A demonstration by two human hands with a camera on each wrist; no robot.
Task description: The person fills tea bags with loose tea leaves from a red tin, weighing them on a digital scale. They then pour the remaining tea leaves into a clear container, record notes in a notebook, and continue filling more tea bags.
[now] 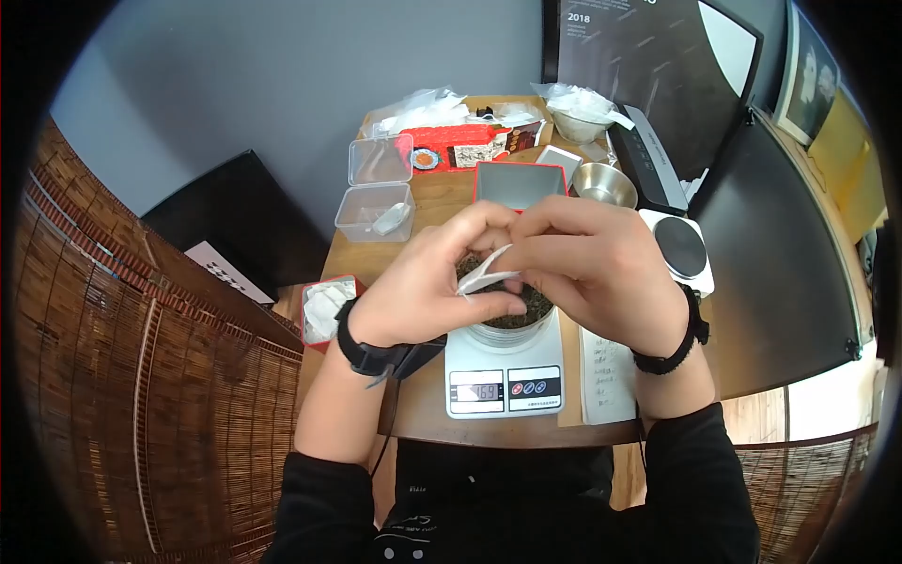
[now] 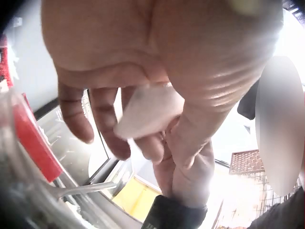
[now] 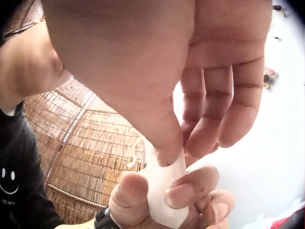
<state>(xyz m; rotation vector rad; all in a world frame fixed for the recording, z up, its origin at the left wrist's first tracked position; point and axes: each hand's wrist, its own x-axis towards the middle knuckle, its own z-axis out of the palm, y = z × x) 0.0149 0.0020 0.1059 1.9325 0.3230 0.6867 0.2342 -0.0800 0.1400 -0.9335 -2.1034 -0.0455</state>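
Note:
Above the scale, both hands hold a small white tea bag (image 1: pixel 484 275), a thin pouch with a string showing beside it in the right wrist view. My left hand (image 1: pixel 427 287) pinches its body between thumb and fingers. At the bag's upper end (image 3: pixel 164 164), the right hand (image 1: pixel 601 268) grips with its thumb against the material. Its other fingers are bent loosely. Directly below sits a clear tub (image 1: pixel 515 336) of dark dried leaves (image 1: pixel 536 308), partly hidden by the hands. The tub stands on a white kitchen scale (image 1: pixel 503 367) with a lit number display.
Left of the scale stands a red box (image 1: pixel 324 310) of white bags. Behind are an open plastic box (image 1: pixel 357 211), a red-rimmed box (image 1: pixel 517 183) and a steel bowl (image 1: pixel 606 185). A handwritten sheet (image 1: pixel 606 381) and a small hot plate (image 1: pixel 678 249) lie to the right.

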